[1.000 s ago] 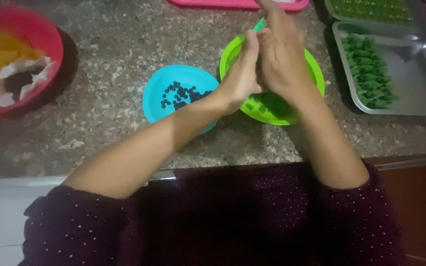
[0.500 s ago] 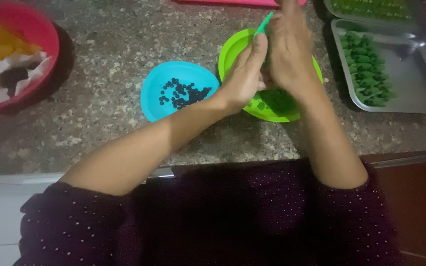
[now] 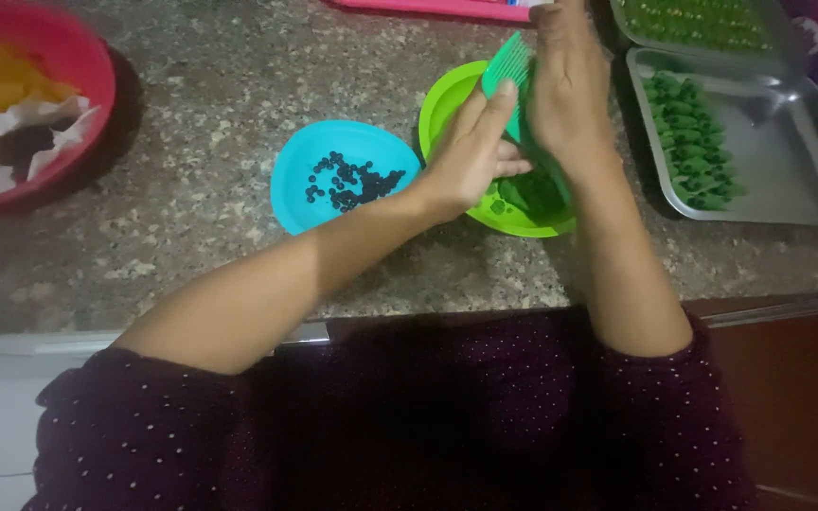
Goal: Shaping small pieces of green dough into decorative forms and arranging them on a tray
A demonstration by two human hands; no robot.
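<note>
Head view looks straight down over dark, white-dotted sleeves (image 3: pixel 409 426) at the bottom edge, then a pale front edge, then a speckled grey-brown stone counter (image 3: pixel 220 237) that fills most of the frame; a reddish-brown panel shows at the lower right.

Both bare forearms reach forward and meet over a lime-green plastic bowl (image 3: pixel 447 104). The left hand (image 3: pixel 471 156) is turned on its side, fingers straight and close together, their tips lying against a green comb (image 3: pixel 506 68) with fine teeth. The right hand (image 3: pixel 568 90) stands opposite, palm facing the left, fingers also extended and pressed toward it. The comb sits between the two hands, its toothed top poking out above the left fingertips and tilted toward the left. Whether something else is pressed between the palms I cannot tell. Under the hands, dark green lumps (image 3: pixel 527 194) lie in the bowl.

Just beside the green bowl, on its left and touching or almost touching it, a round turquoise bowl (image 3: pixel 300 185) holds a scatter of small black beads or seeds (image 3: pixel 347 182). Well off to the far left, a red bowl (image 3: pixel 97 85) contains something yellow-orange and crumpled white paper. To the right, a shiny metal tray (image 3: pixel 788 170) carries a column of small green pieces (image 3: pixel 688 142); a second tray (image 3: pixel 702 24) of green sits beyond it. A pink edge (image 3: pixel 428 6) lies along the top.
</note>
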